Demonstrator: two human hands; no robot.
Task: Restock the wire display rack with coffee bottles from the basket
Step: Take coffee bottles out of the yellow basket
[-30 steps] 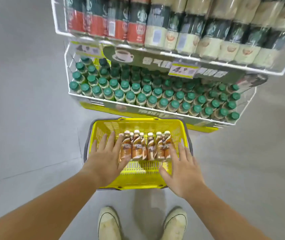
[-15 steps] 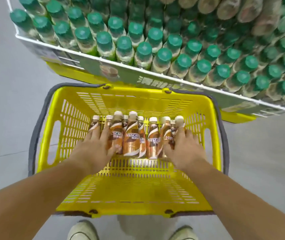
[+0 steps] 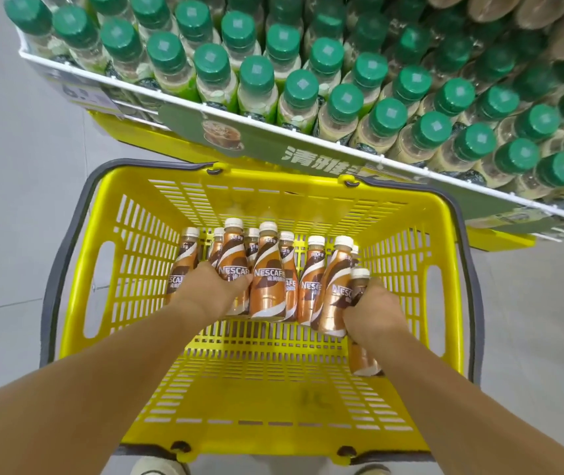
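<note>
The left hand (image 3: 210, 291) is lowered into the yellow basket (image 3: 129, 269) and is curled over the left end of a row of Nescafé coffee bottles (image 3: 268, 279), its thumb laid against a label; how many bottles are gripped cannot be told. The right hand (image 3: 374, 311) is closed around the right-end bottle (image 3: 359, 282), which is held tilted, its white cap above the knuckles and its base showing below the wrist. Both forearms are stretched forward over the basket's near rim.

The bottles are gathered upright against the basket's far wall, in about two ranks, touching one another. The near half of the basket floor is left bare. Grey handles (image 3: 57, 269) are folded down along the left and right rims.

Just beyond the far rim, the front edge of the wire display rack (image 3: 177, 99) is seen overhanging, its shelf packed with green-capped bottles (image 3: 301, 94). Grey floor (image 3: 16, 200) lies open to the left and right of the basket. Shoe tips (image 3: 157, 469) are visible under the near rim.
</note>
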